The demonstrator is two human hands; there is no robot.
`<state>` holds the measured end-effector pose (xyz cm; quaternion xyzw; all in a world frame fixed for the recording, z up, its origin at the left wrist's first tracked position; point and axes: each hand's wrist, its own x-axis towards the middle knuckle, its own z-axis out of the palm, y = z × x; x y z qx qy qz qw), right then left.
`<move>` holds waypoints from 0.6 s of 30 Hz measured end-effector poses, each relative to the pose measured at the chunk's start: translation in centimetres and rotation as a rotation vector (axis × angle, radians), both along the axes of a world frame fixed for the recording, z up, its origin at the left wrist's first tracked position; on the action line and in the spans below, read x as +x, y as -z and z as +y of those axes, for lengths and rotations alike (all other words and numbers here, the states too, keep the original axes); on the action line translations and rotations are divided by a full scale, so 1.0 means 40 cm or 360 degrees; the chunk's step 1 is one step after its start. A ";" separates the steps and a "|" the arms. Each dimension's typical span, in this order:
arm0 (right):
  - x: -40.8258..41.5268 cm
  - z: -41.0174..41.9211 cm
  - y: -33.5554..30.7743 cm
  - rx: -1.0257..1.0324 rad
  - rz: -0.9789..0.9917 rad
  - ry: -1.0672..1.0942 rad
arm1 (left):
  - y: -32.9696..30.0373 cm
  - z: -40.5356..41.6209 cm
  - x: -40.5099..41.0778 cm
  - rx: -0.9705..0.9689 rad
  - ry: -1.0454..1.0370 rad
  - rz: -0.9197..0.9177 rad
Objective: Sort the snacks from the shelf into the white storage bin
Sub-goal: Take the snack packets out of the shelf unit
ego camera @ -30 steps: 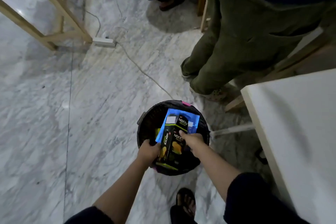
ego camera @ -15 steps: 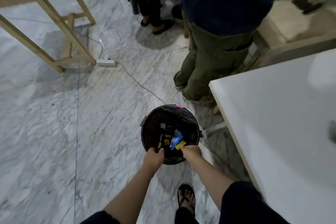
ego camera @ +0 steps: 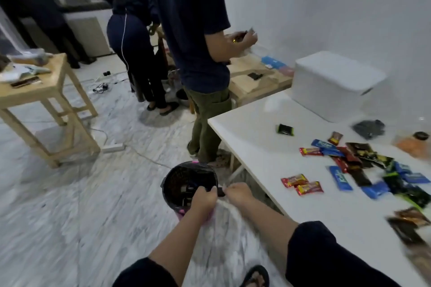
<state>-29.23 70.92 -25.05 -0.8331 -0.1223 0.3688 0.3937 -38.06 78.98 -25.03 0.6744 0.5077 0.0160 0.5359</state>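
Both hands, left (ego camera: 203,196) and right (ego camera: 238,194), kept a curled grip on the black basket's (ego camera: 186,176) rim, probably to carry it toward the tabletop (ego camera: 263,147) snacks (ego camera: 354,165).

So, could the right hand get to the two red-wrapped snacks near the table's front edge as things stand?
Probably yes. The right hand is beside the table edge, and the two red-wrapped snacks lie in the open with nothing over them. But it grips the black basket rim with the left hand, so it must let go first.
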 end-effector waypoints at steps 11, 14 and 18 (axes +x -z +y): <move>0.098 -0.637 -0.247 0.0131 -0.0377 0.0471 | -0.246 -0.544 0.187 0.0084 0.0511 -0.0222; 0.123 -0.873 -0.250 0.0127 -0.0410 0.0706 | -0.293 -0.761 0.251 0.0040 0.0639 -0.0251; 0.126 -1.227 -0.210 -0.0014 -0.0485 0.0998 | -0.304 -1.091 0.303 -0.0036 0.0900 -0.0286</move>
